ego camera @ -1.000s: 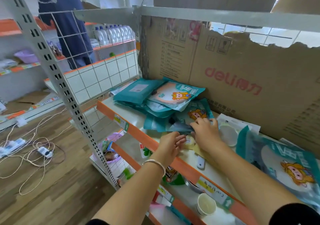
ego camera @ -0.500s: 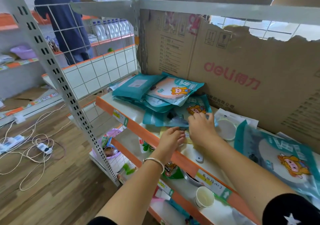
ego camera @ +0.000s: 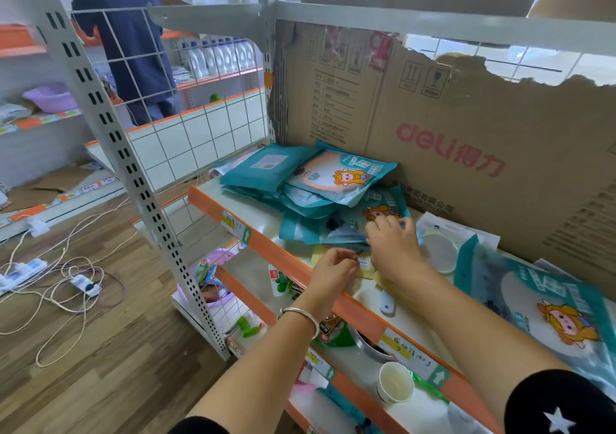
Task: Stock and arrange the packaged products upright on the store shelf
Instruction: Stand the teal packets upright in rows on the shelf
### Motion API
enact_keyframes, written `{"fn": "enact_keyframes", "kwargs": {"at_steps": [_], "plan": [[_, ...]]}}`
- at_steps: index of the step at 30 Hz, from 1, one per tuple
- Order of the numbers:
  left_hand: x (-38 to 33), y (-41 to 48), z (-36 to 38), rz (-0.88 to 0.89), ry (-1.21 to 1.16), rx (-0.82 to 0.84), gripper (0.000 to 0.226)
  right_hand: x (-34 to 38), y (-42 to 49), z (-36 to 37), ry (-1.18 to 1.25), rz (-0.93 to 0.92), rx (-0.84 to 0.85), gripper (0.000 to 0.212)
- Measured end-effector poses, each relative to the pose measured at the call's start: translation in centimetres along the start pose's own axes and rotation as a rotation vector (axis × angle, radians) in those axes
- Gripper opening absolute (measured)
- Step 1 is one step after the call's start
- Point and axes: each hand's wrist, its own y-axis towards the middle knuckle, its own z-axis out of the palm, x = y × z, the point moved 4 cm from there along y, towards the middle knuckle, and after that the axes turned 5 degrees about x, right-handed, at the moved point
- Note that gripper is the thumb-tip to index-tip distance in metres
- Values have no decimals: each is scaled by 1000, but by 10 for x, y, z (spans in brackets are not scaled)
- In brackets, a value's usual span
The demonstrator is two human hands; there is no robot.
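A loose pile of flat teal cartoon-print packages (ego camera: 310,180) lies on the white shelf with the orange front edge (ego camera: 283,253), against a cardboard back wall (ego camera: 466,126). My right hand (ego camera: 393,247) lies over the right end of the lowest teal package (ego camera: 333,230), with its fingers curled on that edge. Just left of it, over a yellowish flat packet (ego camera: 366,270) near the shelf front, my left hand (ego camera: 333,267) has thumb and fingertips drawn together. What they hold, if anything, is hidden. A large teal package (ego camera: 540,303) leans at the right.
A white plastic piece (ego camera: 386,303) and a round clear lid (ego camera: 440,250) lie on the shelf. The lower shelf holds a paper cup (ego camera: 395,382) and assorted goods. A perforated upright post (ego camera: 140,180) stands to the left. Cables (ego camera: 66,287) lie on the wood floor. A person in blue (ego camera: 133,43) stands behind.
My left hand has curled its fingers and drawn back a little from the teal package. My right hand has stayed on that package's right end.
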Motion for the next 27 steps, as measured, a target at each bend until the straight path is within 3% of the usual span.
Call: {"fn": "enact_keyframes", "kwargs": {"at_steps": [3, 8, 12, 20, 24, 27], "plan": [[1, 0, 0, 17, 41, -16, 17, -6, -2, 5, -7, 30, 31, 35], [0, 1, -1, 9, 11, 2, 22, -10, -3, 1, 21, 9, -22, 17], [-3, -1, 0, -7, 3, 8, 29, -5, -1, -3, 49, 4, -20, 29], [-8, -1, 4, -68, -296, 12, 14, 28, -9, -18, 24, -12, 120, 27], [-16, -9, -2, -124, -524, -86, 24, 60, -20, -32, 197, -59, 211, 23], [-19, -14, -16, -185, -512, -209, 20, 57, -24, -34, 456, -37, 293, 12]]}}
